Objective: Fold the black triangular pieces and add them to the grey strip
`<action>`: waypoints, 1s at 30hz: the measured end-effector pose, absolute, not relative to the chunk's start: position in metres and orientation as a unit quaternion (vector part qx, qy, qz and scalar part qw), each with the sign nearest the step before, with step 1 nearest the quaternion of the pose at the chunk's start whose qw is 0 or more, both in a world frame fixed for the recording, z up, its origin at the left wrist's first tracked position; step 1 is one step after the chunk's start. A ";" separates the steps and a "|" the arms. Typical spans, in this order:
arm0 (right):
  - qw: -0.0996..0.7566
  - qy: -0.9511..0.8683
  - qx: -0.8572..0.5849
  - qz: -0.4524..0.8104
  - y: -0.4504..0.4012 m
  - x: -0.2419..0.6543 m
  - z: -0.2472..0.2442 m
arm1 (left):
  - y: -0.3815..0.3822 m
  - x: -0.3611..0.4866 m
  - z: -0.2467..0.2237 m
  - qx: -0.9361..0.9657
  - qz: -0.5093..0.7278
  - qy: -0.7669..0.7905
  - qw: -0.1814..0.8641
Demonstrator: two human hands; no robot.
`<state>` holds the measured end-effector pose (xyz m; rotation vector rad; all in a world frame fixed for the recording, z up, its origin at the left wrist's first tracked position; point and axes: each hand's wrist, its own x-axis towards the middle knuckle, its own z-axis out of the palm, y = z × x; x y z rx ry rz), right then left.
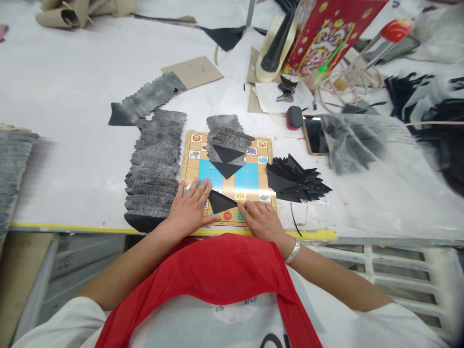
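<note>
A black triangular piece (222,202), leather-like, lies on a colourful animal game board (229,181) at the table's front edge. My left hand (192,205) lies on the board's left side, fingers stretched out, fingertips by the piece's upper left corner. On the other side my right hand (263,217) has its fingers bent and closed at the piece's right tip. Farther up the board lie overlapping grey pieces (232,137) with black pointed ends. Beside my left hand runs a long overlapping row of grey speckled pieces (155,154). Right of the board spreads a pile of black pointed pieces (295,181).
More grey pieces (148,99) lie partly on a cardboard sheet (197,72). At the back right stand a shoe-shaped form (273,53) and a red box (326,36). A phone (314,136) lies beside a plastic bag (357,140). Another grey stack (14,164) is at far left.
</note>
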<state>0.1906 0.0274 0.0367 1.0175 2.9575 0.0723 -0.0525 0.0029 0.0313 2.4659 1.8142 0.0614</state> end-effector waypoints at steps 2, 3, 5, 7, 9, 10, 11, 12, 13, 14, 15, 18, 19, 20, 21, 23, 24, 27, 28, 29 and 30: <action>-0.006 0.942 0.334 -0.007 0.031 0.190 0.041 | -0.002 -0.049 0.030 0.804 0.025 0.594 0.033; -0.020 0.937 0.347 -0.028 0.033 0.188 0.043 | -0.005 -0.046 0.028 0.807 0.026 0.589 0.034; -0.061 0.914 0.394 -0.072 0.039 0.185 0.046 | -0.011 -0.035 0.025 0.817 0.029 0.574 0.041; -0.098 0.882 0.447 -0.109 0.044 0.178 0.049 | -0.015 -0.025 0.022 0.822 0.032 0.567 0.045; -0.100 0.862 0.479 -0.133 0.047 0.170 0.051 | -0.016 -0.017 0.022 0.819 0.036 0.571 0.043; -0.088 0.860 0.484 -0.140 0.048 0.166 0.051 | -0.016 -0.014 0.022 0.817 0.038 0.574 0.042; -0.071 0.861 0.482 -0.145 0.049 0.163 0.051 | -0.015 -0.012 0.023 0.816 0.040 0.575 0.043; -0.052 0.864 0.478 -0.150 0.050 0.161 0.050 | -0.014 -0.011 0.024 0.816 0.045 0.575 0.044; -0.033 0.866 0.475 -0.152 0.051 0.160 0.051 | -0.012 -0.011 0.026 0.817 0.052 0.573 0.046; -0.016 0.869 0.472 -0.148 0.052 0.162 0.051 | -0.010 -0.011 0.028 0.817 0.061 0.572 0.047; -0.002 0.872 0.471 -0.135 0.054 0.165 0.052 | -0.007 -0.012 0.030 0.816 0.073 0.572 0.047; 0.035 0.871 0.488 -0.038 0.065 0.188 0.059 | 0.007 -0.017 0.036 0.802 0.115 0.586 0.037; 0.044 0.863 0.503 0.007 0.071 0.198 0.063 | 0.013 -0.018 0.037 0.796 0.126 0.592 0.033; 0.049 0.851 0.521 0.050 0.077 0.208 0.067 | 0.020 -0.020 0.037 0.791 0.135 0.596 0.029; 0.049 0.838 0.537 0.088 0.083 0.216 0.071 | 0.027 -0.021 0.037 0.788 0.140 0.599 0.028; 0.026 0.824 0.550 0.132 0.095 0.221 0.078 | 0.040 -0.021 0.034 0.783 0.140 0.605 0.029; 0.007 0.830 0.541 0.136 0.100 0.217 0.079 | 0.045 -0.019 0.033 0.781 0.138 0.609 0.030; -0.038 0.873 0.476 0.100 0.113 0.183 0.077 | 0.054 -0.013 0.031 0.771 0.132 0.622 0.031; -0.043 0.887 0.452 0.086 0.116 0.168 0.074 | 0.055 -0.011 0.032 0.771 0.130 0.623 0.033; -0.045 0.898 0.431 0.074 0.119 0.153 0.071 | 0.054 -0.009 0.033 0.772 0.128 0.621 0.036; -0.045 0.906 0.415 0.063 0.123 0.140 0.068 | 0.052 -0.007 0.034 0.776 0.124 0.617 0.040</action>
